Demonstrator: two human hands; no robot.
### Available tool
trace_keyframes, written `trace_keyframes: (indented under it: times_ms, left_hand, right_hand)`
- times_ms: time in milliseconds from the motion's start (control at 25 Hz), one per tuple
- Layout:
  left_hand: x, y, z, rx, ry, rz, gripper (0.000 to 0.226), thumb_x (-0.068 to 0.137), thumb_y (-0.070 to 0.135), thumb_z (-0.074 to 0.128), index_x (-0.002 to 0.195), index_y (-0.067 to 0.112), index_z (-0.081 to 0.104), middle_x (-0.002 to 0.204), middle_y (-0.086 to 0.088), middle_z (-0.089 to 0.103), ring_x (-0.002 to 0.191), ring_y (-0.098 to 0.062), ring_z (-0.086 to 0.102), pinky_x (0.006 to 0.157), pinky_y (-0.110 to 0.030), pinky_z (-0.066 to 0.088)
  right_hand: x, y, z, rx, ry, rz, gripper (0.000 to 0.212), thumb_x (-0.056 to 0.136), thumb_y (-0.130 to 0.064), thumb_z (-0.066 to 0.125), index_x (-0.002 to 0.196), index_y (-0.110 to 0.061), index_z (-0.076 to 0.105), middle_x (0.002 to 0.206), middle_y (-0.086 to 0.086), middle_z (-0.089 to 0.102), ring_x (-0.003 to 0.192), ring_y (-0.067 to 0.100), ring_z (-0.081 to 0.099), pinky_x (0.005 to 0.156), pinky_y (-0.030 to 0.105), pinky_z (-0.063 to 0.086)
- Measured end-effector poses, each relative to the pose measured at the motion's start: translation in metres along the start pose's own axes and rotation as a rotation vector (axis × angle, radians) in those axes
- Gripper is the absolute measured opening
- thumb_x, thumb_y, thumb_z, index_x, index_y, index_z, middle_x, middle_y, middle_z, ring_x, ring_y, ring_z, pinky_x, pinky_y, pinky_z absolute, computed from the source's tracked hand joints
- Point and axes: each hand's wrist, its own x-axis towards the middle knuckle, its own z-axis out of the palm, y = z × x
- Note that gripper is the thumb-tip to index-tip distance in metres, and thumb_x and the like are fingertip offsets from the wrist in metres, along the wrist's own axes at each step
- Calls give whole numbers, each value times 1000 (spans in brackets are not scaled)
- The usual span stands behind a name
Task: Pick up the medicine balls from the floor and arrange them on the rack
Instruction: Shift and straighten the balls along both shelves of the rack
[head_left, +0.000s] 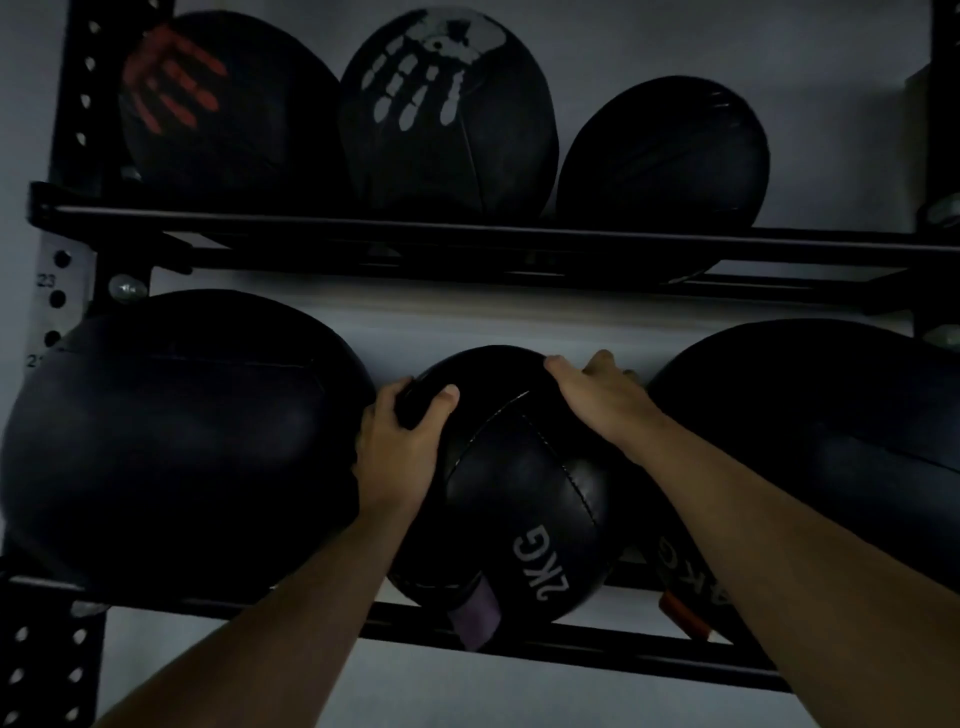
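Observation:
A small black medicine ball marked 2KG (519, 483) rests on the lower rails of the black rack (597, 649), between two larger balls. My left hand (400, 447) grips its upper left side, thumb across the top. My right hand (597, 400) presses on its upper right side, fingers over the back. A purple tag hangs from the ball's underside. A big black ball (182, 441) sits to its left and another (810, 441) to its right.
The upper shelf rail (467, 228) carries three black balls: one with a red handprint (218, 104), one with a white handprint (447, 109), one plain (665, 156). A perforated upright (52, 312) stands at the left. A pale wall lies behind.

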Motion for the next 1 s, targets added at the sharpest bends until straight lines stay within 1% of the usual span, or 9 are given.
trace_keyframes:
  times_ms: [80,320,440,560,680,760,800,880,1000]
  left_hand:
    - [0,1,-1,-47,-15,-4,81,62,80,60,131,38,62,138,0,61,131,-25,57,115,-51,44]
    - [3,-7,-4,-117,-20,67,64,71,72,68,125,38,66,128,5,69,122,-18,63,111,-47,50]
    - [6,-17,-6,-98,-41,188,36,97,41,67,131,27,66,127,2,71,121,-17,64,110,-47,50]
    - [7,-16,-22,0,-157,271,33,105,21,55,137,27,62,134,1,67,127,-17,60,112,-42,47]
    - [0,5,-18,23,-83,141,40,98,37,50,135,32,63,135,2,65,130,-24,59,110,-41,45]
    - [-20,23,4,126,19,-24,61,89,65,45,143,37,52,155,-6,51,145,-35,45,120,-57,32]
    - [-36,28,18,258,54,-35,73,86,77,41,149,39,44,164,-8,38,152,-39,33,123,-64,22]
    - [-52,25,37,404,139,55,85,81,86,37,151,38,40,166,-10,34,154,-41,28,124,-65,19]
    - [-25,15,26,354,133,176,72,83,77,46,140,34,56,150,-8,55,141,-35,48,119,-56,33]
  right_hand:
    - [7,-11,-2,122,-40,64,101,86,-82,35,163,-17,23,167,18,33,151,40,36,120,50,34]
    - [7,-7,17,40,44,30,94,81,-87,29,146,-23,55,147,17,56,136,40,49,114,52,41]
    - [-14,3,28,24,201,-33,87,83,-82,28,140,-23,56,138,21,55,131,41,47,112,51,40]
    - [-42,13,31,-23,299,-182,80,87,-75,33,136,-16,55,132,18,52,130,37,45,106,49,40]
    - [-14,2,7,-58,144,-228,61,92,-68,46,123,-16,53,124,9,49,126,32,48,94,41,41]
    - [5,-13,-1,18,-5,-182,60,92,-70,47,131,-24,52,137,9,50,132,32,50,100,41,42]
    - [12,-18,-1,35,-64,-180,62,93,-72,44,138,-30,52,148,6,50,136,31,50,106,42,42]
    - [20,-21,4,14,-147,-203,62,95,-73,39,143,-37,56,155,0,53,139,26,51,110,40,40]
    - [18,-14,6,-61,-107,-164,76,92,-78,29,149,-33,51,157,7,51,144,34,45,114,46,36]
